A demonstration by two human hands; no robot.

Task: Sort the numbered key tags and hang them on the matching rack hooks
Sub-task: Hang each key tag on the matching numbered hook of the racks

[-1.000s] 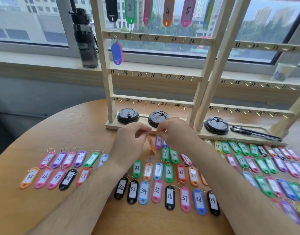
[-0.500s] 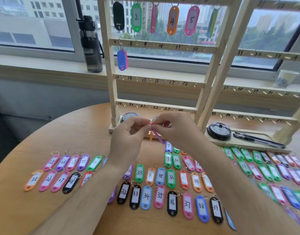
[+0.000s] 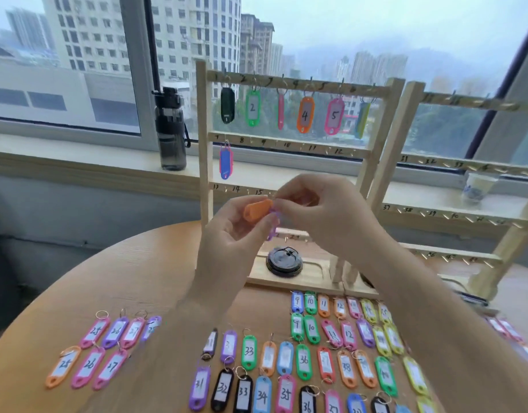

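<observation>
Fingers of both hands pinch an orange tag point(image 3: 256, 208) — raised before the rack point(image 3: 205, 186).

Purple tag point(image 3: 273, 226) mostly hidden behind fingers

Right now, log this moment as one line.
left hand: holds orange tag | right hand: pinches ring end, purple tag dangling | rack: first row filled

Both hands point(image 3: 286, 216) raised, fingers point(image 3: 258, 225) seemingly pinched
</observation>
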